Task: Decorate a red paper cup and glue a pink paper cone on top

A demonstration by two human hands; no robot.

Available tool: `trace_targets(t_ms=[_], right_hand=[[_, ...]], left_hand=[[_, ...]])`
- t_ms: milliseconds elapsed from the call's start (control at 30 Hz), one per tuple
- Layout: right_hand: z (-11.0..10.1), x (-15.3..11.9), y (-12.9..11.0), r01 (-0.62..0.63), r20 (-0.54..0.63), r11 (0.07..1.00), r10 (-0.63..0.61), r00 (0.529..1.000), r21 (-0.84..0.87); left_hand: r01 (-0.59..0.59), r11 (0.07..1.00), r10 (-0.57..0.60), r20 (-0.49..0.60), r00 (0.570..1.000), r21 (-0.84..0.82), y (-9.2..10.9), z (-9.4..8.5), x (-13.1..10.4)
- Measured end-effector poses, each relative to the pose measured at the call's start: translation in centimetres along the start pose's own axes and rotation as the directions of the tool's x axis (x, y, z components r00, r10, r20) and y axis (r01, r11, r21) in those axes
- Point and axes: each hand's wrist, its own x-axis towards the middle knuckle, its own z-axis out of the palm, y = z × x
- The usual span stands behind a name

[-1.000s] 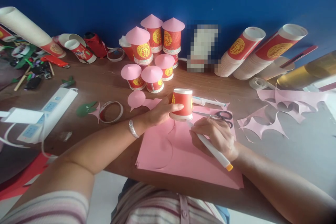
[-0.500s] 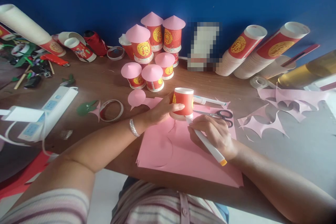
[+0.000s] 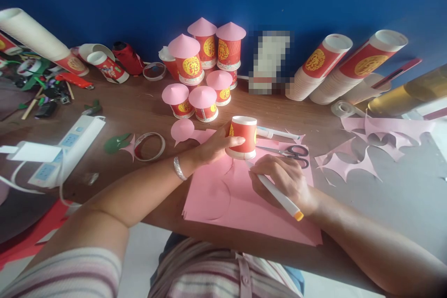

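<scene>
My left hand (image 3: 218, 144) is wrapped round the side of a red paper cup (image 3: 244, 134) with gold print. The cup stands with its wider white rim down on a stack of pink paper (image 3: 265, 212). My right hand (image 3: 282, 179) grips a white pen (image 3: 280, 195) with an orange end. Its pale tip is just below the cup's rim, and I cannot tell whether it touches the paper. A curved line shows on the sheet left of the pen. Scissors (image 3: 293, 151) with dark handles lie on the paper behind my right hand.
Several red cups with pink cone tops (image 3: 203, 98) stand at the back. Stacks of paper cups (image 3: 319, 60) lean against the blue wall. Pink scraps (image 3: 352, 163) lie right, a power strip (image 3: 66, 149) and a tape roll (image 3: 149, 146) left. A second white pen (image 3: 275, 133) lies behind the cup.
The pen tip has moved slightly down and left from the side of the cup's rim to just below it. My left hand and the cup have stayed in place.
</scene>
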Motion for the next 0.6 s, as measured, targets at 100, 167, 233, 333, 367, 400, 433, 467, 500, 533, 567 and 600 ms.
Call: trace_targets(t_ms=[100,167,233,333,367,400,433,467,500,533,567,600], right_hand=[[-0.15,0.15,0.0,0.027,-0.057,1.0,-0.028,0.998,-0.01],[-0.23,0.21,0.1,0.044,-0.072,0.999,-0.045,0.996,-0.016],[-0.27,0.22,0.27,0.056,-0.063,0.998,-0.057,0.996,-0.016],[-0.2,0.12,0.54,0.055,-0.044,0.998,-0.056,0.997,-0.017],[-0.15,0.08,0.62,0.056,-0.044,0.998,-0.057,0.997,-0.019],[-0.1,0.03,0.69,0.057,-0.046,0.998,-0.058,0.997,-0.02],[-0.06,-0.01,0.75,0.058,-0.049,0.998,-0.059,0.997,-0.021],[-0.03,-0.05,0.81,0.059,-0.052,0.998,-0.061,0.997,-0.022],[0.0,-0.07,0.86,0.06,-0.053,0.998,-0.062,0.997,-0.024],[0.01,-0.09,0.9,0.06,-0.053,0.998,-0.061,0.997,-0.025],[0.02,-0.11,0.94,0.059,-0.056,0.998,-0.06,0.997,-0.026],[0.04,-0.13,0.97,0.056,-0.058,0.998,-0.058,0.997,-0.028]], left_hand=[[-0.007,1.0,0.006,0.031,0.999,0.025,-0.03,-0.06,0.2],[-0.001,1.0,0.001,0.029,1.0,0.014,-0.09,-0.06,0.27],[0.019,1.0,-0.018,0.024,1.0,-0.022,-0.08,0.02,0.24],[0.02,0.998,-0.02,0.015,1.0,-0.058,0.12,0.23,0.09],[0.013,0.998,-0.012,0.013,1.0,-0.065,0.2,0.28,0.03],[0.01,0.998,-0.009,0.013,1.0,-0.069,0.27,0.31,-0.02],[0.013,0.997,-0.012,0.013,1.0,-0.07,0.32,0.33,-0.07],[0.019,0.997,-0.018,0.012,1.0,-0.069,0.35,0.32,-0.11],[0.025,0.997,-0.025,0.01,1.0,-0.067,0.35,0.31,-0.14],[0.032,0.997,-0.031,0.009,0.999,-0.065,0.34,0.28,-0.16],[0.034,0.998,-0.034,0.009,0.999,-0.061,0.3,0.25,-0.17],[0.03,0.998,-0.03,0.006,1.0,-0.055,0.25,0.21,-0.16]])
